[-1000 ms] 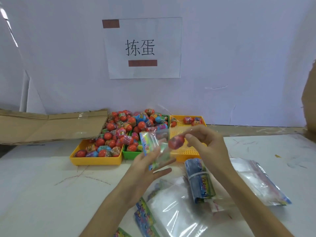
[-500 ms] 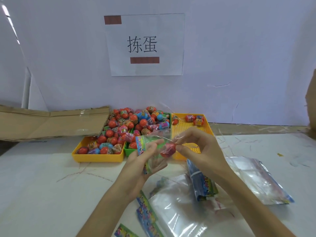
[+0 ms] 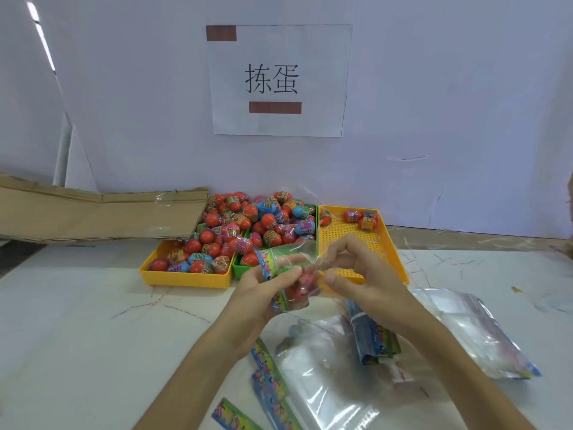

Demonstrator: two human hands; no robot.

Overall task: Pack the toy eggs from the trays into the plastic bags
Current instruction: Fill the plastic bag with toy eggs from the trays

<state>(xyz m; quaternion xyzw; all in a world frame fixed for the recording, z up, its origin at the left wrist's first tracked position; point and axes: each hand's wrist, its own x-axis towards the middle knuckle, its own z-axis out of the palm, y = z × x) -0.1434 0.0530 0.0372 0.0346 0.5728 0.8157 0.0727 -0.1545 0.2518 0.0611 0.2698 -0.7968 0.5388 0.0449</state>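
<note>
Cardboard [image 3: 93, 212] lies flat left of the green tray [image 3: 240, 270], which sits between two yellow trays: the left one [image 3: 186, 279] heaped with toy eggs [image 3: 235, 225], the right one [image 3: 393, 249] nearly bare. In front of the green tray, the left hand [image 3: 263, 290] grips a small plastic bag [image 3: 288, 274] with a red egg [image 3: 305, 285] inside; the right hand [image 3: 359, 274] pinches the bag's mouth. Spare bags [image 3: 325, 383] lie nearer the person.

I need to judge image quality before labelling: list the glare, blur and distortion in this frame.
Head view: wide-angle bending curves the wall edges and table; glare streaks the clear plastic bags near the bottom; the toy egg inside the held bag looks smeared; the sign stays sharp; lighting is soft, with faint shadows.
</note>
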